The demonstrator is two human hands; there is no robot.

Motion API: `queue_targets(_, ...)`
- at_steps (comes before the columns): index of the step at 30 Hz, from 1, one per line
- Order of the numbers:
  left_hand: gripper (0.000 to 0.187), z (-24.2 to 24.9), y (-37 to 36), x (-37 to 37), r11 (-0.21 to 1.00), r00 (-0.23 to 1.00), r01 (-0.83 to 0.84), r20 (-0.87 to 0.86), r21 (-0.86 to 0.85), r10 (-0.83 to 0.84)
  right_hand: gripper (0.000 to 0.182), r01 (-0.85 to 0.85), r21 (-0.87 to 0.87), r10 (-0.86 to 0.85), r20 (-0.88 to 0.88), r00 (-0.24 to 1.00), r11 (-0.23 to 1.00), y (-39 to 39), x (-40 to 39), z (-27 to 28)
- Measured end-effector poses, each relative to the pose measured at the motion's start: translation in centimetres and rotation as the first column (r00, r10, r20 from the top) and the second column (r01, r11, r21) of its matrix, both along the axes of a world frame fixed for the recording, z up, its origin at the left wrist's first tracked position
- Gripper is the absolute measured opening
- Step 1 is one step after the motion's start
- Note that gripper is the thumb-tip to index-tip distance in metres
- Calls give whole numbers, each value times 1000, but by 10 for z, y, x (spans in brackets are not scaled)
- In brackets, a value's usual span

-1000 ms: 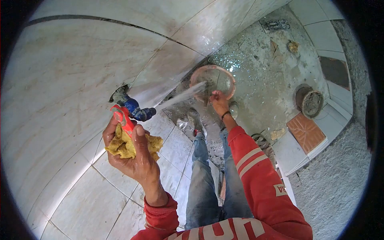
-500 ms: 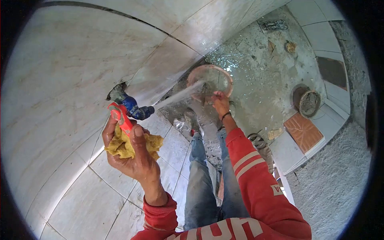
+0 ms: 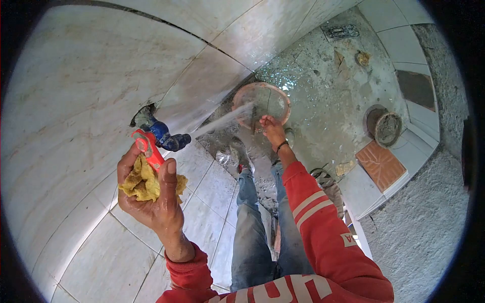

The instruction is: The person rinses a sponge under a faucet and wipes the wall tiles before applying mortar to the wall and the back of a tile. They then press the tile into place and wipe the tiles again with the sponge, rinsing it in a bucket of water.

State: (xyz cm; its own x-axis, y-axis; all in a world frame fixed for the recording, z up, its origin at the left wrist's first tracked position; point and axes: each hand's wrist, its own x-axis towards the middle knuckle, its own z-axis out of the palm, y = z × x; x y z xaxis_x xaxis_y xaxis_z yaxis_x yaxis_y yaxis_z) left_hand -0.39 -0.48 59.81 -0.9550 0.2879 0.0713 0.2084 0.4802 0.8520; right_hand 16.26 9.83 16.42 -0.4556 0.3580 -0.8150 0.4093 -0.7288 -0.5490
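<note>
My left hand [image 3: 151, 202] is closed round a crumpled yellow sponge [image 3: 142, 184], its thumb and fingertips at the red lever handle [image 3: 147, 148] of a blue tap [image 3: 166, 137]. The tap sticks out of a hole in the tiled wall, and a water jet [image 3: 222, 121] sprays from it into a pinkish bucket [image 3: 287, 103]. My right hand [image 3: 274, 132] is closed at the bucket's near edge; whether the fingers grip its rim or its handle is hard to see.
Wet, dirty floor [image 3: 328, 116] surrounds the bucket. On the right stand a small mortar-crusted bucket [image 3: 389, 129] and an orange patterned tile [image 3: 381, 164] on stacked white tiles. A dark flat tool [image 3: 341, 33] lies at the back. My shoe [image 3: 242, 156] is beside the bucket.
My left hand and the sponge have shifted slightly left and down at the tap handle. The water still runs, and my right hand stays at the bucket.
</note>
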Motion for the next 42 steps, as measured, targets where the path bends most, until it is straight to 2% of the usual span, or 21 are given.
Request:
queue_targets(2, 44, 3, 0, -1, 1000, 1000, 4, 2, -18, -4, 31, -44, 8, 44, 1, 999, 999, -1, 4, 4)
queue_targets(6, 45, 6, 2, 0, 1000, 999, 13, 30, 3, -13, 33, -20, 64, 21, -4, 1000, 998, -13, 7, -16)
queue_targets(8, 45, 7, 5, 0, 1000, 1000, 8, 30, -1, -8, 37, -162, 242, 156, 47, 987, 957, -15, 5, -25)
queue_targets(11, 44, 7, 3, 0, 1000, 999, 2, 35, -4, -1, 42, -222, 315, 201, 97, 975, 923, -17, 4, -20)
queue_targets(12, 44, 6, 3, 0, 1000, 999, 3, 41, 0, -3, 42, -220, 315, 198, 101, 975, 923, -21, 3, -24)
queue_targets(14, 44, 2, 2, 1, 1000, 999, -15, 33, -1, 15, 42, -108, 393, 116, 5, 993, 913, -26, 0, -29)
queue_targets(18, 46, -1, 4, 3, 999, 999, -36, 10, -2, 36, 47, -149, 427, 151, 29, 988, 892, -24, 1, -19)
queue_targets(20, 46, -4, 1, 5, 999, 999, -37, 23, 24, 36, 58, -266, 389, 251, 92, 964, 882, -20, -2, -7)
queue_targets(21, 47, -6, 0, 5, 998, 999, -38, 36, 52, 36, 58, -267, 388, 250, 94, 964, 882, -25, 1, -23)
queue_targets(23, 47, -7, 3, 7, 998, 999, -48, 27, 52, 47, 67, -247, 492, 295, -21, 955, 835, -29, 4, -38)
queue_targets(26, 47, -5, 7, 8, 997, 998, -58, 12, 52, 57, 59, -244, 409, 270, -5, 963, 879, -25, 6, -31)
queue_targets(29, 48, -8, 10, 10, 995, 997, -73, 5, 67, 72, 60, -163, 483, 215, -55, 975, 860, -38, 13, -57)
queue_targets(31, 48, -7, 10, 10, 996, 998, -70, 6, 63, 69, 61, -185, 482, 240, -54, 969, 856, -36, 16, -64)
queue_targets(35, 49, -9, 10, 10, 996, 996, -75, -38, 39, 77, 64, -252, 466, 286, -1, 958, 848, -29, 9, -37)
queue_targets(37, 50, -9, 9, 9, 998, 996, -63, -58, 22, 64, 65, -300, 464, 322, 33, 946, 833, -15, 3, 3)
queue_targets(38, 50, -8, 8, 8, 998, 996, -63, -57, 20, 64, 65, -350, 462, 361, 69, 930, 815, -15, 6, 3)
queue_targets(42, 51, -6, 1, 3, 999, 998, -37, -51, -27, 36, 65, -374, 511, 391, 79, 917, 774, -14, 2, 4)
